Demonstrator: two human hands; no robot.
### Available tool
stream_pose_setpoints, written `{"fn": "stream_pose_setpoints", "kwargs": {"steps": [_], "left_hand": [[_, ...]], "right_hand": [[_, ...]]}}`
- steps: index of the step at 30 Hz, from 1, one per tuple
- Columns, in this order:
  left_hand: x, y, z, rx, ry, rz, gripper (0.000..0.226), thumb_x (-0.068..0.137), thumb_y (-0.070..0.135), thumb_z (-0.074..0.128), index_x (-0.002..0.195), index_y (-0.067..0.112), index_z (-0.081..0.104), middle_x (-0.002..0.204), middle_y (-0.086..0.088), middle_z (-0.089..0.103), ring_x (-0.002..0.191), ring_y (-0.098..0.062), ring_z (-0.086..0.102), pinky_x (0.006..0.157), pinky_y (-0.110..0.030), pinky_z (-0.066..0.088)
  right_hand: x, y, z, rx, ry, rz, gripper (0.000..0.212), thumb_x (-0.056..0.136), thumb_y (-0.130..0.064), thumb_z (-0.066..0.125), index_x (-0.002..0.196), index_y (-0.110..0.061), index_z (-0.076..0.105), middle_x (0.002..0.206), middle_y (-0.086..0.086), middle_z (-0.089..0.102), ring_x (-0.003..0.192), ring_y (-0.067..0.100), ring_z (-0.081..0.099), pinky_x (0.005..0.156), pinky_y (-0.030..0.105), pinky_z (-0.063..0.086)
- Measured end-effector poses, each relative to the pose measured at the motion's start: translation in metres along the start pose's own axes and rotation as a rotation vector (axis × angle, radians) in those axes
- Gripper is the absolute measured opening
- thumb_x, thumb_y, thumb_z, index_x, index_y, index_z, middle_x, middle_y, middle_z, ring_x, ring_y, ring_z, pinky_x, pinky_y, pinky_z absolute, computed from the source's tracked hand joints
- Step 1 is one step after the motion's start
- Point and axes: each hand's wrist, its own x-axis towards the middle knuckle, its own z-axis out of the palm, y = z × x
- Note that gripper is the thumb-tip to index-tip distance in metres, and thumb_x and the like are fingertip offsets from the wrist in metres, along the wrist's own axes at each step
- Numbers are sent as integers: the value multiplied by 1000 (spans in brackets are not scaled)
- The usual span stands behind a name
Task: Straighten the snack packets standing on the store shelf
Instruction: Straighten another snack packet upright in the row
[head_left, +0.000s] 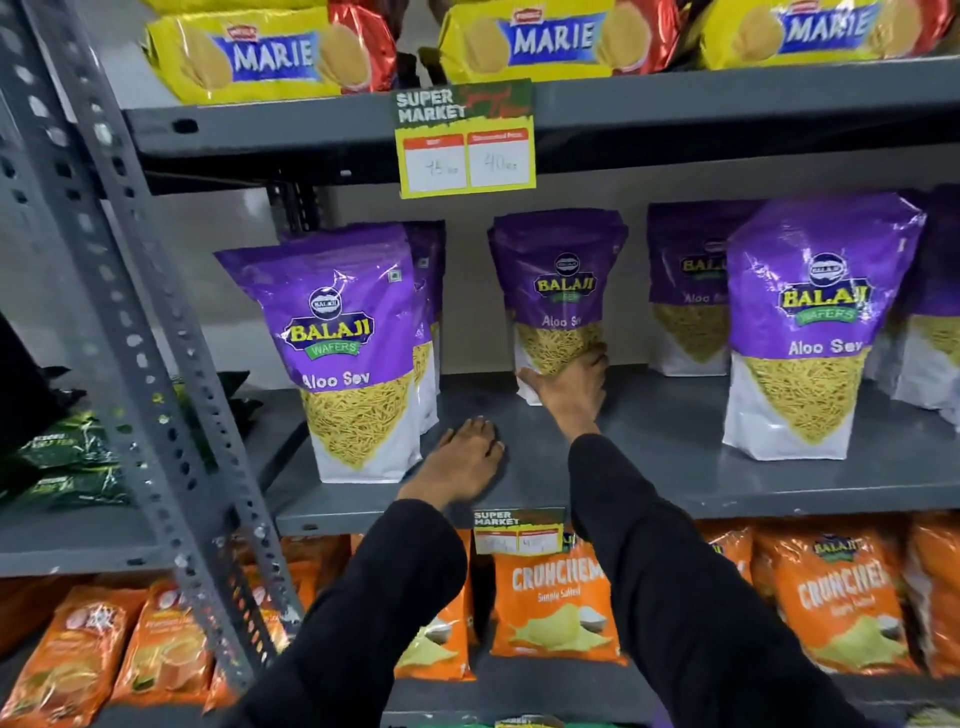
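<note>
A grey metal store shelf (649, 467) crosses the middle of the frame, with a pale wall behind it and a perforated grey upright (130, 312) slanting down the left side.

The right hand (569, 384), at the centre of the frame, has its fingers (597, 361) curled round the lower front of the middle purple packet (561, 291), thumb on the packet's left edge, so it grips the base. The left hand (465, 460) lies palm down on the bare shelf just below and left of it, fingers spread flat and holding nothing. Both arms wear black sleeves (675, 597) rising from the bottom of the frame.

The gripped packet is a tall pouch, purple above, white at the bottom, with a clear window showing thin yellow strands. It stands on its base deep on the shelf, long axis upright, printed face toward the camera.

Another purple packet (343, 353) stands at the left near the shelf's front edge, leaning slightly left, with more behind it. A third (810, 332) stands at the right, with others behind it.

A yellow price tag (465, 140) hangs from the shelf above, under yellow biscuit packs (270, 57). Orange crisp bags (556, 603) fill the lower shelf.
</note>
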Motion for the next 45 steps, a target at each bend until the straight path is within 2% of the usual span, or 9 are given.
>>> {"fn": "stream_pose_setpoints", "kwargs": {"steps": [3, 5, 15, 26, 38, 45], "left_hand": [[1, -3, 3, 37, 2, 7, 55, 107, 32, 27, 155, 6, 29, 168, -11, 24, 157, -25, 20, 128, -46, 14], [2, -4, 5, 60, 11, 13, 56, 107, 33, 26, 157, 6, 27, 169, -10, 22, 158, -24, 19, 128, -45, 14], [6, -8, 7, 75, 14, 21, 58, 107, 35, 25, 158, 7, 27, 169, -9, 21, 158, -23, 17, 128, -45, 15], [4, -4, 6, 102, -1, -6, 58, 108, 34, 23, 160, 8, 23, 170, -9, 17, 159, -24, 15, 129, -44, 12], [-1, 1, 3, 124, -26, -23, 58, 108, 34, 21, 160, 7, 22, 170, -11, 17, 159, -25, 14, 129, -46, 12], [-2, 0, 1, 159, -30, -19, 55, 108, 33, 24, 155, 5, 29, 167, -12, 24, 156, -27, 21, 126, -48, 20]], "right_hand": [[7, -2, 6, 2, 6, 27, 147, 61, -55, 93, 159, 8, 3, 160, 26, 30, 147, 41, 37, 116, 53, 39], [10, -2, 10, 0, 21, 26, 146, 62, -53, 93, 159, 8, 3, 159, 27, 31, 147, 42, 37, 115, 53, 40], [8, 1, 9, -40, 85, 25, 142, 60, -53, 94, 158, 7, 10, 149, 27, 39, 138, 43, 43, 109, 51, 42], [-33, 9, -15, -76, 106, -13, 138, 56, -58, 93, 155, 5, 20, 140, 24, 45, 130, 41, 49, 104, 49, 46], [-88, 18, -59, -58, 39, -75, 142, 60, -63, 89, 159, 2, 11, 144, 22, 41, 134, 42, 45, 112, 49, 41], [-118, 29, -83, -53, 15, -119, 138, 60, -69, 85, 159, -5, 13, 147, 21, 38, 137, 40, 43, 111, 50, 44]]}}
